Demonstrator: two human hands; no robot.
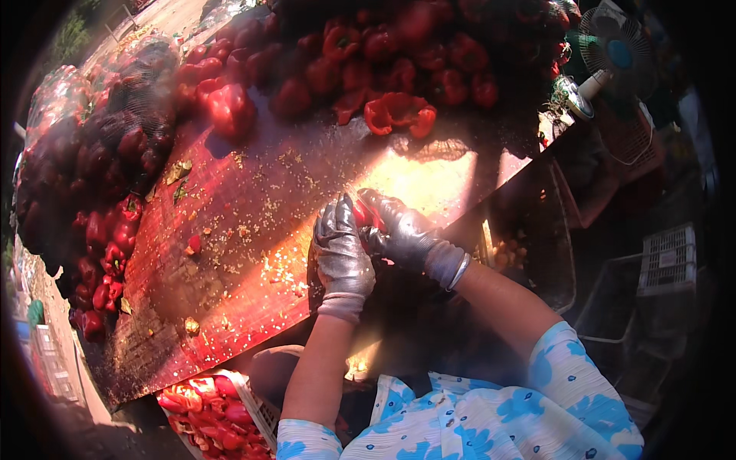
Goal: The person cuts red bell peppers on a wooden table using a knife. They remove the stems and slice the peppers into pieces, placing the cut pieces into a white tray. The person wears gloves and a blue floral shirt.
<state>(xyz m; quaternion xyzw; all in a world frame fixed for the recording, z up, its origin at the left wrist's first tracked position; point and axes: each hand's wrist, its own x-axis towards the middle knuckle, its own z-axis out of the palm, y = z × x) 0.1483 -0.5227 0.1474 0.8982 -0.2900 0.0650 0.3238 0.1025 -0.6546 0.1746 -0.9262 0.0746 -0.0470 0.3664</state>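
Both my hands wear shiny grey coated gloves and meet over the near edge of the red tabletop point(222, 253). Between them is a red bell pepper point(366, 215), mostly covered by my fingers. My left hand point(343, 249) is closed round its left side, the back of the glove facing up. From the right, my right hand point(402, 230) grips the same pepper, fingers curled over it. Whether a tool is inside either hand cannot be seen. Beyond them on the table lies an opened red pepper point(400, 113).
A large heap of red peppers point(383, 54) covers the table's far side. Net sacks of peppers point(100, 138) stand at the left. Seeds and scraps litter the tabletop. Below the near edge sits a crate of cut peppers point(218, 414). A fan point(613, 50) and plastic crates point(667, 261) are at the right.
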